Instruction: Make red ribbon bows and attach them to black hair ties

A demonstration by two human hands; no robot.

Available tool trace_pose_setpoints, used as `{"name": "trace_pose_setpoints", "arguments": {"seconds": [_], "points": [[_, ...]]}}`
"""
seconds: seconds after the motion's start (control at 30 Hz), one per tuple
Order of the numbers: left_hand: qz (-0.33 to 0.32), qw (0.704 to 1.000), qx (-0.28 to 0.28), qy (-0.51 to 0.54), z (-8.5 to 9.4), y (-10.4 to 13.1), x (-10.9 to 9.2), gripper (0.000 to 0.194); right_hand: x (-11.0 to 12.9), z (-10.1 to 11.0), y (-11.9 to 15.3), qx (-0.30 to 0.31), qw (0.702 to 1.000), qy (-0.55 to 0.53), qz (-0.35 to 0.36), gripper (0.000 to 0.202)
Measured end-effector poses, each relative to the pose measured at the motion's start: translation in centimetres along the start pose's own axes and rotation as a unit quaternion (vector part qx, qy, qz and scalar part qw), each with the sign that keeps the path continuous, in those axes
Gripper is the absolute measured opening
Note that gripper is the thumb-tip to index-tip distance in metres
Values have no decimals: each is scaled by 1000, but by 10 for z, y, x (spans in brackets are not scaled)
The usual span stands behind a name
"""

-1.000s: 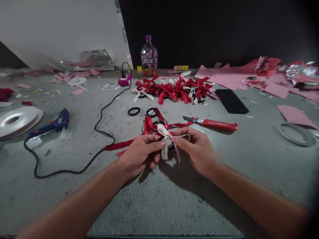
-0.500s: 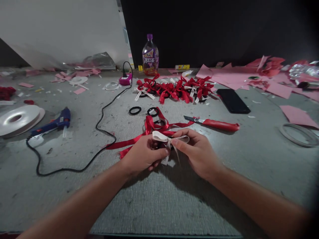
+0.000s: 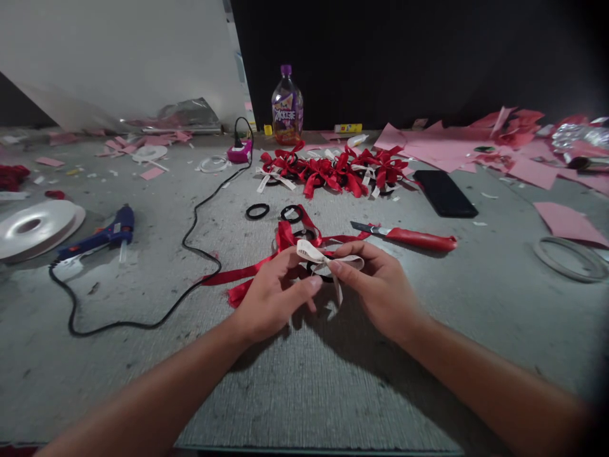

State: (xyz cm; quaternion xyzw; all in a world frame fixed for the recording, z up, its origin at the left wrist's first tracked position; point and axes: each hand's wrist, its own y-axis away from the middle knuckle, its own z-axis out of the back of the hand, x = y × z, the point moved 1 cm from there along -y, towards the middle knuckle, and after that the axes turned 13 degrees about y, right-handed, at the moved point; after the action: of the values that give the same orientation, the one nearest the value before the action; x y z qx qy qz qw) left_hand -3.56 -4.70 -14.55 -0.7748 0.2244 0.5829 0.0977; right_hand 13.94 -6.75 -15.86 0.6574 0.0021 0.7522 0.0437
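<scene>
My right hand (image 3: 380, 279) pinches a white ribbon bow (image 3: 311, 252) with printed lettering between thumb and forefinger. Beneath the bow is a black hair tie (image 3: 314, 270), partly covered by the ribbon and fingers. My left hand (image 3: 273, 295) is beside the bow's left loop, its thumb stretched out and fingers apart; its fingertips are partly hidden. Just beyond both hands lie red ribbons (image 3: 238, 273), some over another black ring. Two more black hair ties (image 3: 257, 211) rest farther back.
Right of the hands lies a red-handled craft knife (image 3: 419, 239), its blade pointing left. A phone (image 3: 445, 193) and a pile of red bows (image 3: 333, 171) sit behind. At left are a blue glue gun (image 3: 118, 228), its black cord (image 3: 190, 247) and a white ribbon spool (image 3: 61, 216).
My left thumb and fingers have spread apart, loosening from the bow's ribbon tails. The bow has tipped and shifted slightly, showing more of the black hair tie. My right hand keeps its pinch.
</scene>
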Motion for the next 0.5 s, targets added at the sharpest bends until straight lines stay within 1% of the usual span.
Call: {"name": "trace_pose_setpoints", "arguments": {"seconds": [0.07, 0.2, 0.33, 0.4, 0.5], "points": [[5, 1000, 2, 15, 1, 0, 0, 32, 0, 0, -1, 1, 1000, -3, -1, 28], [4, 999, -21, -26, 3, -2, 1, 26, 0, -1, 0, 9, 1000, -25, -15, 30], [4, 999, -8, -35, 3, -5, 1, 31, 2, -3, 1, 15, 1000, -22, -13, 28], [3, 999, -4, -38, 3, -6, 0, 29, 3, -3, 2, 23, 1000, -11, -5, 27], [-19, 999, 1, -46, 4, -7, -2, 23, 3, -3, 4, 28, 999, 10, 12, 27]]}}
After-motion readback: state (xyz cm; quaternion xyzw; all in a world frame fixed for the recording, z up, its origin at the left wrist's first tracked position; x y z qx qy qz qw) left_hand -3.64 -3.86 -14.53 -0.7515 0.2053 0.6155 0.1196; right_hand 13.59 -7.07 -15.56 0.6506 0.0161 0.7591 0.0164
